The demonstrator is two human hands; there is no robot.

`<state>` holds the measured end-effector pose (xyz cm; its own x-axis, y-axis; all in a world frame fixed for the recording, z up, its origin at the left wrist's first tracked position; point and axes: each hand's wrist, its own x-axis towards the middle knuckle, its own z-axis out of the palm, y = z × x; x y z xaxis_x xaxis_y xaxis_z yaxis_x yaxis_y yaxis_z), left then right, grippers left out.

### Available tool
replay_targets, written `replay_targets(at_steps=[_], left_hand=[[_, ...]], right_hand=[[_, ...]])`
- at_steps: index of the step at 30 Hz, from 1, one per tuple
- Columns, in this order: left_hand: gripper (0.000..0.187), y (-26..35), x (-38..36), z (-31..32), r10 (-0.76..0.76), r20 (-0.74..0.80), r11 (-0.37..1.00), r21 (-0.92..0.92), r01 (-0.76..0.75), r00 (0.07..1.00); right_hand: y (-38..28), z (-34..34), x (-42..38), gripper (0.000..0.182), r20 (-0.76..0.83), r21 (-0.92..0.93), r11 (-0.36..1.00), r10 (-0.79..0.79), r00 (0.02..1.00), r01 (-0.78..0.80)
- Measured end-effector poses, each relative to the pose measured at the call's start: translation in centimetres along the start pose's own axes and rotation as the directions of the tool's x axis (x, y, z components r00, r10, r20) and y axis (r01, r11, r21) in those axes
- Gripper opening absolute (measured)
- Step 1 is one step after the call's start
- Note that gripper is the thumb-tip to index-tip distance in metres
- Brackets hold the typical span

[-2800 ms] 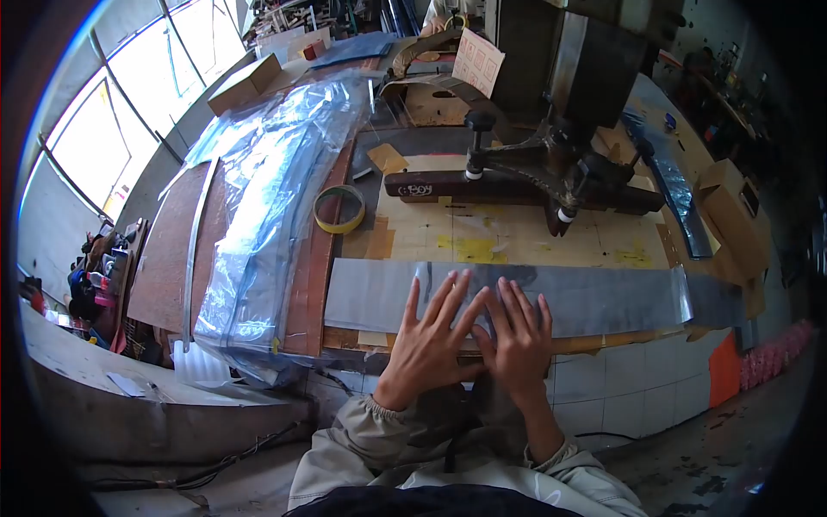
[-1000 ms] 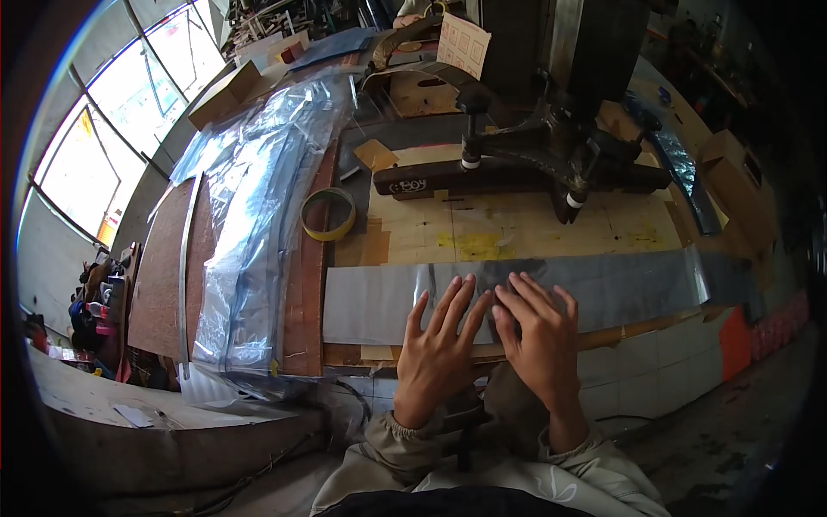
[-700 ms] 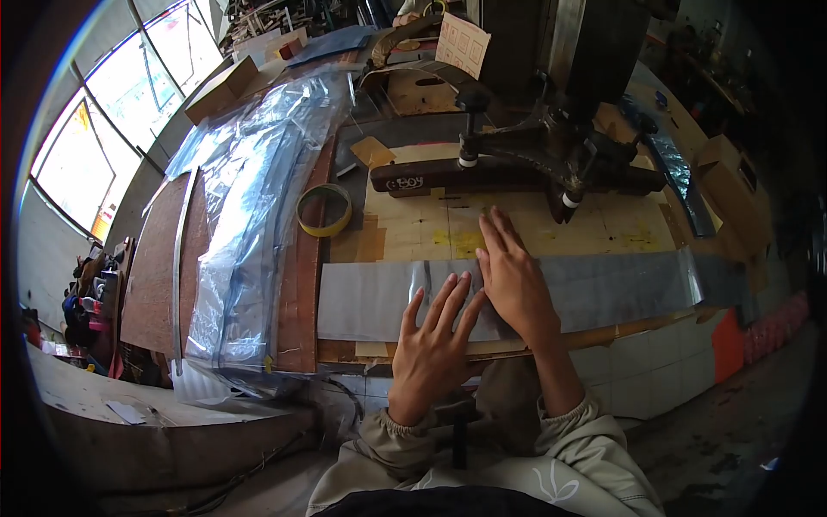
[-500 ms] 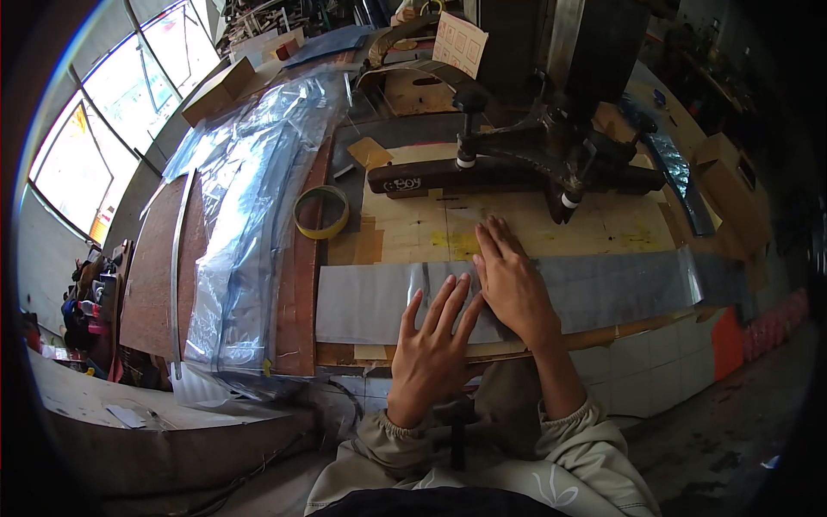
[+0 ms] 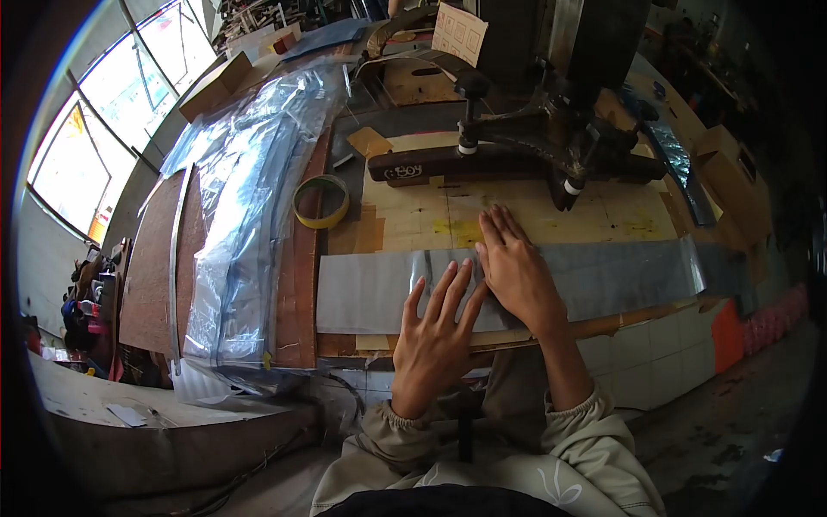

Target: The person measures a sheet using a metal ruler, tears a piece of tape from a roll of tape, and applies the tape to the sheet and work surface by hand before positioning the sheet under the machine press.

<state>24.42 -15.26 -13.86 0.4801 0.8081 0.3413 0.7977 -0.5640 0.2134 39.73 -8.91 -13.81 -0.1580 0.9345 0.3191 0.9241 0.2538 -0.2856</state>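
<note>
A long translucent plastic strip (image 5: 612,277) lies across the near side of a pale board (image 5: 405,215) with yellow stains and pen lines. My left hand (image 5: 436,332) rests on the strip, fingers spread, palm down. Beside it, my right hand (image 5: 521,283) lies flat with its fingers stretched forward past the strip's far edge onto the board. Neither hand grips anything. Beyond my fingertips, a dark clamping bar (image 5: 517,168) spans the board beneath a heavy black machine arm (image 5: 530,133).
A roll of yellow tape (image 5: 320,219) stands left of the board. Farther left, a pile of clear bluish plastic bags (image 5: 241,233) covers a brown panel (image 5: 157,284) with a metal strip (image 5: 180,258). At the right are an open cardboard box (image 5: 732,185) and an orange sheet (image 5: 727,334).
The view has shifted slightly. Both hands stay spread on the plastic strip, with little movement relative to it.
</note>
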Motion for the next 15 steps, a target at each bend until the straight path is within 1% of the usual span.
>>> replay_targets(at_steps=[3, 7, 13, 15], left_hand=[[0.087, 0.06, 0.05, -0.16, -0.016, -0.002, 0.999, -0.027, 0.016, 1.0], [0.087, 0.04, -0.03, -0.26, -0.026, -0.013, 0.998, -0.064, 0.025, 1.0], [0.092, -0.09, 0.03, -0.12, 0.032, -0.026, 0.998, -0.048, -0.033, 0.999], [0.096, -0.29, -0.02, -0.03, 0.06, -0.009, 0.994, -0.093, -0.061, 0.998]], right_hand=[[0.08, -0.17, -0.02, 0.045, 0.015, 0.014, 1.0, 0.01, 1.0, -0.01], [0.35, -0.09, 0.03, 0.045, 0.025, -0.01, 1.0, -0.008, 1.0, 0.008], [0.72, -0.44, -0.02, 0.044, 0.039, 0.02, 1.0, -0.024, 0.999, 0.023], [0.8, -1.0, 0.01, 0.043, 0.057, 0.058, 0.998, -0.022, 0.998, 0.019]])
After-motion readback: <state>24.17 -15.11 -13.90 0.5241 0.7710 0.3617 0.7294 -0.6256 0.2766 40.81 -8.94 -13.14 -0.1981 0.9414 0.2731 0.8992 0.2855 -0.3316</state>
